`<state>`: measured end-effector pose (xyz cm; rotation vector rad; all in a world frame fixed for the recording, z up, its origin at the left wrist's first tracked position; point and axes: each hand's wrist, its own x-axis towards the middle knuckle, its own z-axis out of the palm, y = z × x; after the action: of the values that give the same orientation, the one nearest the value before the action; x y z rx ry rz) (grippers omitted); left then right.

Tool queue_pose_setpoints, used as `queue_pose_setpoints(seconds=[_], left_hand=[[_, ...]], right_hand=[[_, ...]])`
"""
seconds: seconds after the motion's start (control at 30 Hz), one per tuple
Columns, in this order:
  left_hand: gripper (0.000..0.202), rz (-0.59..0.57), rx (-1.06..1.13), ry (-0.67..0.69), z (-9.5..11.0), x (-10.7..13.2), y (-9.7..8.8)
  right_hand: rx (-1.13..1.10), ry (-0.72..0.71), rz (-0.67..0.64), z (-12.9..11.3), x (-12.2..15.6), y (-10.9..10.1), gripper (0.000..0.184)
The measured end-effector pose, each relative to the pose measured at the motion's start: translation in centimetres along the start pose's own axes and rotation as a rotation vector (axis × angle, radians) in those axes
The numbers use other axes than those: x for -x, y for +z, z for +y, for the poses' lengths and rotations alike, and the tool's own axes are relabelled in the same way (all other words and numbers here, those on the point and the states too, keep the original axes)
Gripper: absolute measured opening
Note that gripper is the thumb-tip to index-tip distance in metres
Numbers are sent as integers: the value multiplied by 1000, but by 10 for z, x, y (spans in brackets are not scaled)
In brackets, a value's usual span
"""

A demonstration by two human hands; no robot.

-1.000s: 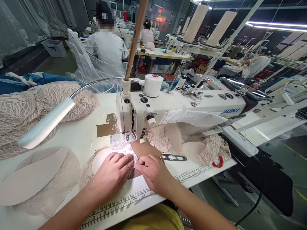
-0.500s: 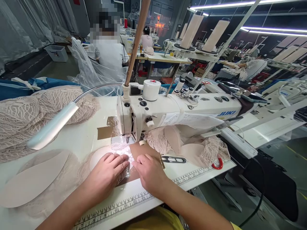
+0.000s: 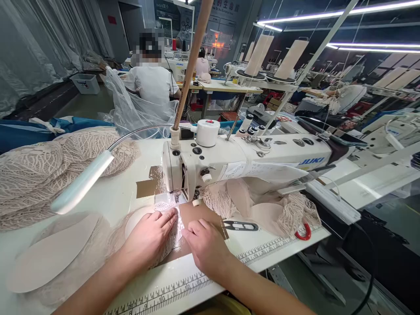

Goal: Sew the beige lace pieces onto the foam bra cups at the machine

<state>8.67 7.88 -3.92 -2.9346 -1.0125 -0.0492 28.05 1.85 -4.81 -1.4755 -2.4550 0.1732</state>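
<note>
My left hand lies flat on a beige lace cup piece, fingers stretched toward the sewing machine needle area. Its fingertips press the brightly lit lace just in front of the presser foot. To the right, my right hand has curled fingers, with thumb and forefinger pinched at the edge of the white lace strip. Brown tape covers the bed beneath and beside this hand. A white JUKI sewing machine stands over the work. Thread snips rest right of my right hand.
Lace cups are piled at left, near a lamp on a bendy neck. A loose oval pad lies in front. More lace pieces sit under the machine arm. A printed ruler runs along the table edge. A person sits ahead.
The view has shifted slightly, so the scene sits lower. My left hand's fingers have drawn closer together on the lace. My right hand stays at the strip's edge.
</note>
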Motion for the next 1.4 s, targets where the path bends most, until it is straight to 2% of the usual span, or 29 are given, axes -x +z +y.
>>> queue_pose_setpoints(seconds=[0.17,0.43,0.6,0.8,0.93,1.1,1.27,1.4], left_hand=[[48,23,50,7,-3,2,-1],[52,78,85,40,-19,-4,1],[49,79,100,57,-30,-13,-3],[38,42,90,67,-42,-26,-7],[35,80,107,63,-45,-23,-4],[39,183,197,132,-36,-12,-1],[40,164,221,141,-39,-16,-2],[39,157,249,132,-47,-23,-3]], right_hand=[[5,0,-22,0,-3,-4,18],[16,-10,-159,4,-19,-16,12],[15,-52,-161,12,-35,-23,10],[28,-23,-150,16,-48,-21,11],[44,-15,-127,16,-47,-17,16],[48,-36,-101,18,-45,-13,25],[28,-34,-104,20,-50,-10,35],[12,31,-112,19,-55,-11,49]])
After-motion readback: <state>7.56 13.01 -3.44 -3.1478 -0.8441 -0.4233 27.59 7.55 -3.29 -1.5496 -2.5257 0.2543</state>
